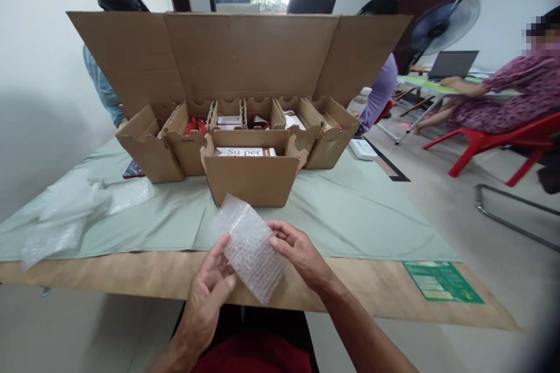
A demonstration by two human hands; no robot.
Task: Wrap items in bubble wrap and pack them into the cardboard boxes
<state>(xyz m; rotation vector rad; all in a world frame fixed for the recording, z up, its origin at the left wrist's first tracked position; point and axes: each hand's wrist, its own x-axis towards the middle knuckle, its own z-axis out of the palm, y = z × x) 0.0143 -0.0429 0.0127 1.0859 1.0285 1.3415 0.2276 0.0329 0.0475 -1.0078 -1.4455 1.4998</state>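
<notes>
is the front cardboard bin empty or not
Not empty: a white box marked "Su-per" is visible inside the bin.

Fan [446,26], open laptop [453,65], red chair [492,141]

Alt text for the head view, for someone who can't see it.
A right hand holds a rectangular, translucent bubble-wrap piece, the left hand at its edge. Beyond, open brown cardboard bins stand on pale green cloth before a brown cardboard panel.

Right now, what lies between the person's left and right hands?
In the head view, a piece of bubble wrap lies slantwise between the left hand and right hand, its far corner overlapping the nearest cardboard box.
</notes>
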